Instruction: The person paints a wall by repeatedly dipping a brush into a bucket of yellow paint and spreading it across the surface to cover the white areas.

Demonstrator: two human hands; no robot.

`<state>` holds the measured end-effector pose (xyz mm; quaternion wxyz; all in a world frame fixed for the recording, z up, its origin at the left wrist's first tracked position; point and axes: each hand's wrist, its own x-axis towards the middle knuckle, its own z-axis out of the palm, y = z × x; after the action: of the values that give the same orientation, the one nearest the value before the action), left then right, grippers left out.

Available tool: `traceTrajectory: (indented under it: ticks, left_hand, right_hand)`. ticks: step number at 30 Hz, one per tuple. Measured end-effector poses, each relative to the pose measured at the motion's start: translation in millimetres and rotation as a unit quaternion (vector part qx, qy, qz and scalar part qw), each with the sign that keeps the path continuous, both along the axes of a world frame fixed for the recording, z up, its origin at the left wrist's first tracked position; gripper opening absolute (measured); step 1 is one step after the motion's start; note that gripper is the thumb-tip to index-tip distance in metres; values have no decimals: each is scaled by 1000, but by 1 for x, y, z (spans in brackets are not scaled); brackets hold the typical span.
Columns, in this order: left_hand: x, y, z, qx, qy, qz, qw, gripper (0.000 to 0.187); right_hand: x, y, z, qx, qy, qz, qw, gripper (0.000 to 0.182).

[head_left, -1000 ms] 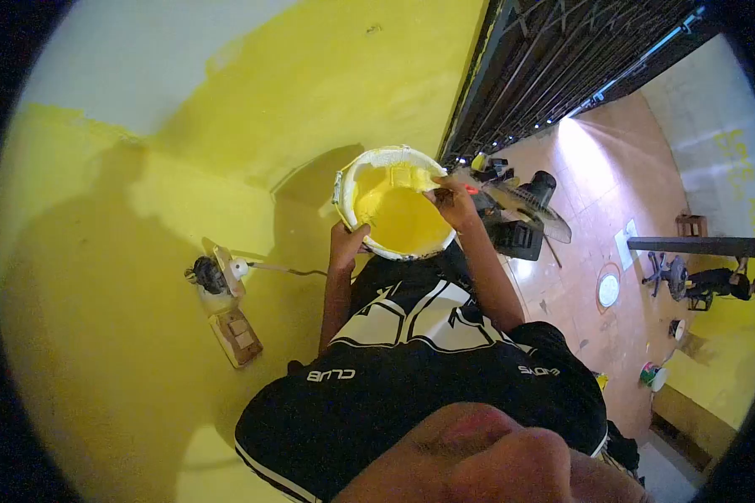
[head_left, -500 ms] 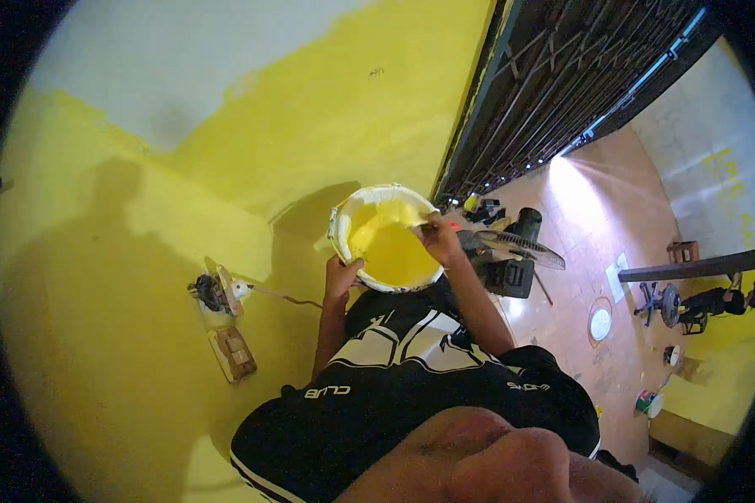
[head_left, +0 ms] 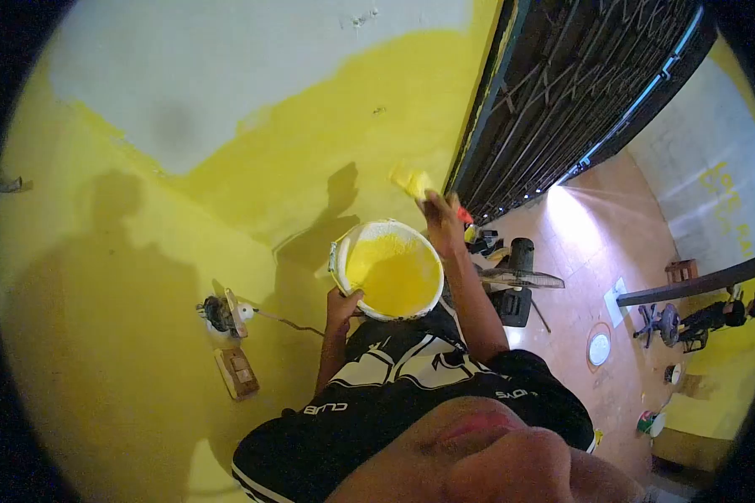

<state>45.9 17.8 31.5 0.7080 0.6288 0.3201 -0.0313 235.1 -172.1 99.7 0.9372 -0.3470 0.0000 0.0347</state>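
Observation:
My left hand (head_left: 342,305) grips the near-left rim of a white paint bucket (head_left: 335,261), thumb over the edge. Yellow paint (head_left: 398,281) fills the lower part of the bucket and coats its inner wall. Above the far-right rim, my right hand (head_left: 444,220) is closed around a paintbrush (head_left: 410,180). Its bristles are covered in yellow and point toward the wall, apart from it. A red handle end shows by my fingers. In front of me the wall (head_left: 310,117) is partly yellow, with a pale unpainted area (head_left: 201,75) higher up.
A dark folding metal gate (head_left: 562,92) stands right of the wall. A fan (head_left: 520,278) is close on my right. An open switch box with wires (head_left: 222,313) and a switch plate (head_left: 237,373) are on the left wall. Farther right, a person (head_left: 713,317) is near another fan (head_left: 668,325).
My right hand has lifted the brush out of the bucket, up toward the wall. The bucket sits slightly lower in view, still in my left hand.

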Motion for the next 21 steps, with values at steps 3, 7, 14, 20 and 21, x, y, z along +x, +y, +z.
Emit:
traceTrajectory:
  ticks: [3, 7, 14, 20, 21]
  left_hand:
    - [-3, -2, 4, -15, 3, 16, 1000, 28]
    - [-9, -7, 18, 5, 24, 35, 999, 29]
    - [-11, -8, 19, -10, 27, 56, 998, 26]
    - [-14, 1, 15, -3, 18, 64, 998, 31]
    - [-17, 0, 22, -13, 34, 73, 997, 27]
  right_hand:
    - [25, 23, 74, -19, -96, -43, 994, 21]
    - [38, 64, 147, 5, -185, -86, 979, 29]
    - [54, 104, 179, -231, -386, -213, 867, 30]
    - [114, 16, 183, -261, -337, -451, 784, 27]
    - [115, 10, 188, -262, -337, -451, 784, 27]
